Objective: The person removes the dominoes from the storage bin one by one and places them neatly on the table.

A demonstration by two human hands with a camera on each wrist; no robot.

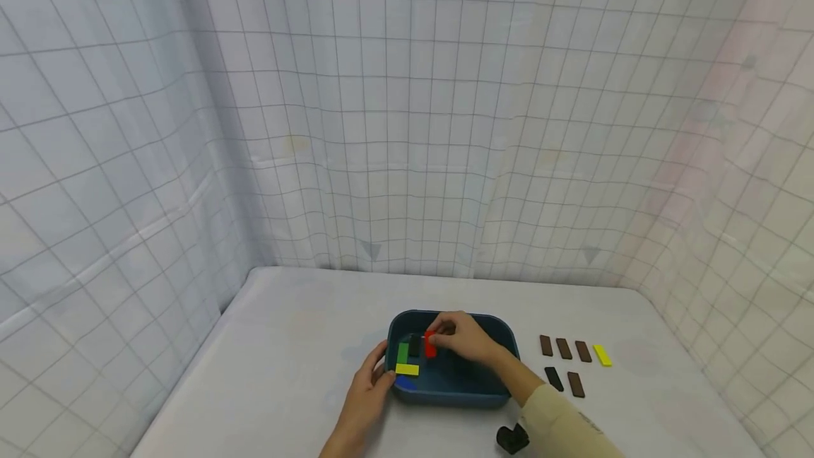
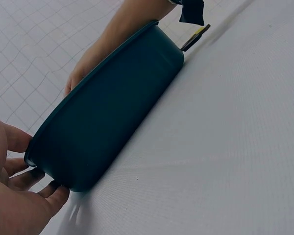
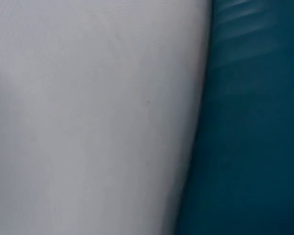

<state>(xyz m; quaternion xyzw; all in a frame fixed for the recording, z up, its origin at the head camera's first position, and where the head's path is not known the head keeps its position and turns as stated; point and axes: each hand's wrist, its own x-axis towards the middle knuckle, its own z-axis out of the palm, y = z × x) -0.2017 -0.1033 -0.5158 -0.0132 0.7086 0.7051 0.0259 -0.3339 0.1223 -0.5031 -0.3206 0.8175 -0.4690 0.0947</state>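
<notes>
A dark teal plastic tub point(image 1: 454, 398) sits on the white table. My left hand point(image 1: 367, 389) holds the tub's left end; in the left wrist view its fingertips point(image 2: 23, 139) touch the rim and outer wall. Over the inside of the tub, my right hand point(image 1: 467, 338) pinches a red block point(image 1: 430, 346) between thumb and fingers. Left of the red block in the tub are a black block point(image 1: 415, 345), a green block point(image 1: 403, 353), a yellow block point(image 1: 408, 370) and a blue piece point(image 1: 405, 382). The right wrist view shows only tub wall and cloth.
Right of the tub lie several dark brown blocks point(image 1: 563, 348), a black block point(image 1: 554, 379) and a yellow block point(image 1: 602, 355). A black object point(image 1: 512, 438) is beside the right sleeve point(image 1: 566, 423). Grid-patterned white curtains point(image 1: 407, 126) surround the table's back and sides.
</notes>
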